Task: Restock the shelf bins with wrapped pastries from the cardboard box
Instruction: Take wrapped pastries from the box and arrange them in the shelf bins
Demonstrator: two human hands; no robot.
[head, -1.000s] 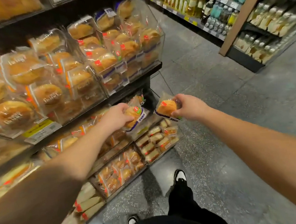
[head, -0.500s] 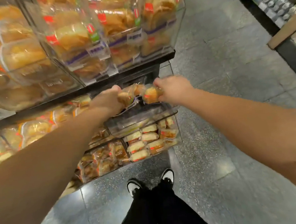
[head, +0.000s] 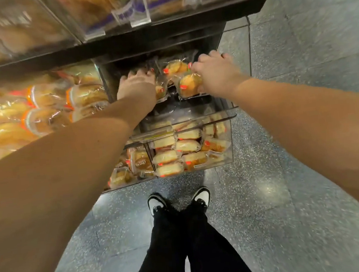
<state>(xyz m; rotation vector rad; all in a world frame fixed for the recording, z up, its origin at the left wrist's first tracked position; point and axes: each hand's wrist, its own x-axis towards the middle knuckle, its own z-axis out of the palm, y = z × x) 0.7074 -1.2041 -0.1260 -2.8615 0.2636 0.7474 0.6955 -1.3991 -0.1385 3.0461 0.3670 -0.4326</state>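
My left hand (head: 136,85) and my right hand (head: 214,74) both reach into a clear bin (head: 171,108) on the middle shelf. The right hand grips a wrapped golden pastry (head: 189,85) with a red sticker, low at the bin's front. A second wrapped pastry (head: 160,91) shows at the edge of the left palm, whose fingers curl over it. Another wrapped pastry (head: 174,67) lies deeper in the bin between the hands. The cardboard box is out of view.
The black shelf edge (head: 163,37) overhangs the bin, with upper clear bins of buns above. More wrapped buns (head: 17,121) fill the bins to the left. A lower clear bin (head: 230,143) holds several wrapped cakes. My shoes (head: 179,202) stand on grey speckled floor.
My head has tilted down and closer to the shelf. Both hands have carried their pastries forward and down into the middle-shelf bin.
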